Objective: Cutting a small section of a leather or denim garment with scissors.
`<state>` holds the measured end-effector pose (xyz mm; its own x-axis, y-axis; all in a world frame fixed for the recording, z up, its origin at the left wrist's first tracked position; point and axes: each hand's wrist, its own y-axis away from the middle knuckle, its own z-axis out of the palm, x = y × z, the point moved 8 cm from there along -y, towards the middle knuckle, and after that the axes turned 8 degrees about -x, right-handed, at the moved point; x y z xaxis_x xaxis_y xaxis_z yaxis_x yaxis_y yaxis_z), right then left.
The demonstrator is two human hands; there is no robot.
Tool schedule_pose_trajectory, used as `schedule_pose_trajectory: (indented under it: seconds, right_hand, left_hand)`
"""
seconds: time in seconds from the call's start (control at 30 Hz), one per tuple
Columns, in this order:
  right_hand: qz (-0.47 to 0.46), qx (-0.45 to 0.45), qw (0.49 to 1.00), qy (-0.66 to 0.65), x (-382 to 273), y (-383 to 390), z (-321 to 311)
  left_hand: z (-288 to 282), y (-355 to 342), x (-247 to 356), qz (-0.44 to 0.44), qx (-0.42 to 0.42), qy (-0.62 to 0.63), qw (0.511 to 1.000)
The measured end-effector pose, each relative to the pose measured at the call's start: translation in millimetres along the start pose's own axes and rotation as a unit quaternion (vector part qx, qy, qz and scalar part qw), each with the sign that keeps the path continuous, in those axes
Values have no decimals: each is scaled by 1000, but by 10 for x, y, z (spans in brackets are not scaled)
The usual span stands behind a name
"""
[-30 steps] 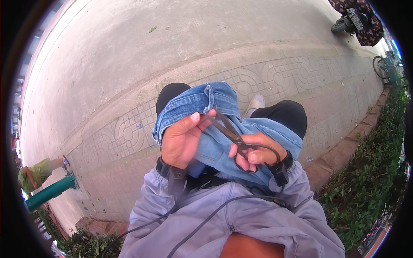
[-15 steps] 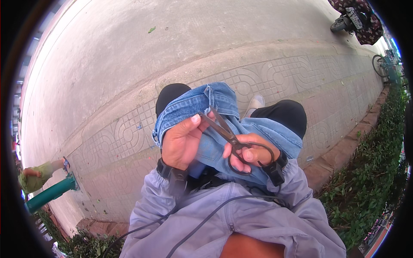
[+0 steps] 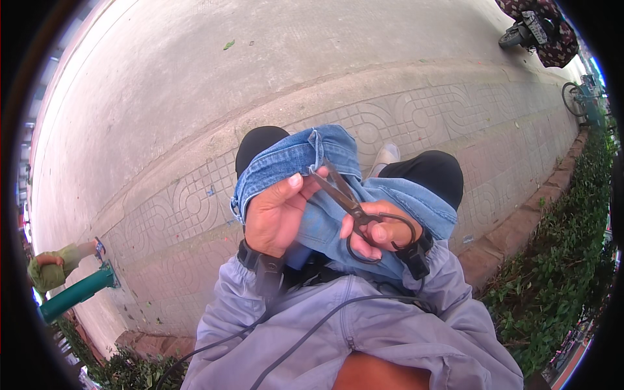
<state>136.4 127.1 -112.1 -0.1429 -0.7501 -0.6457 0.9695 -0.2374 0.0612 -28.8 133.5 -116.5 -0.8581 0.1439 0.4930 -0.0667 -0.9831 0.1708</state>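
Across my lap lies a pair of blue jeans (image 3: 335, 140), its darker waistband bunched over my left knee. My left hand (image 3: 276, 211) pinches the denim near a belt loop, thumb on top, the other fingers partly hidden. Black metal scissors (image 3: 351, 207) are in my right hand (image 3: 383, 227), with its thumb and fingers through the handle loops. Their blades stand slightly apart, pointing up and left. The tips reach the waistband by the belt loop, right beside my left fingertips. Whether cloth lies between the blades, I cannot tell.
Dark cables (image 3: 312, 325) run across my grey jacket from the wrist bands. Patterned paving (image 3: 195, 201) spreads beyond my knees. At the left stands a green post (image 3: 81, 292) with a person's arm behind it. A hedge (image 3: 546, 279) lines the right; a motorbike (image 3: 520, 36) is far right.
The scissors have shifted slightly to the right, and the gap between the blade tips looks a little narrower. My left hand and the jeans have hardly moved.
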Motion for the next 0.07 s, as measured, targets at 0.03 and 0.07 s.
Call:
schedule_pose_trajectory:
  seconds: [0.03, 0.07]
  right_hand:
    - [2, 1, 1000, 0, 1, 0, -1]
    - [3, 1, 1000, -1, 8, -3, -1]
  left_hand:
    - [6, 1, 1, -1, 1, -1, 1000]
    - [7, 1, 2, -1, 1, -1, 1000]
